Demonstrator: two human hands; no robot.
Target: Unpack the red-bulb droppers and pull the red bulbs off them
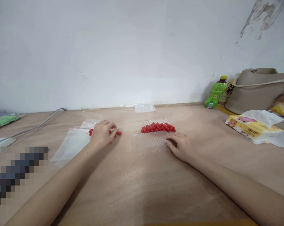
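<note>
Left hand [105, 131]: fingers curled over red bulbs [118, 133], hold unclear; right hand [179, 146]: fingers bent at 3 o'clock end of clear tubes [150, 143], hold unclear; red-tipped tubes [158, 127] at their 12 o'clock; advised: light fingertip touch

Left of the clear tubes [149, 144]: left hand [103, 131] covers part of the red bulbs [118, 133]; count and grip unreadable. At the tubes' right end, right hand [181, 145] hides some of its own fingers; hold unclear. Just beyond the tubes, stems of the red-topped droppers [158, 127] too fine to count. Far left of tubes: dark object [17, 172] pixelated, edge-cut. Far right: beige bucket [252, 92] cropped; small print on green bottle [216, 92] illegible.
</note>
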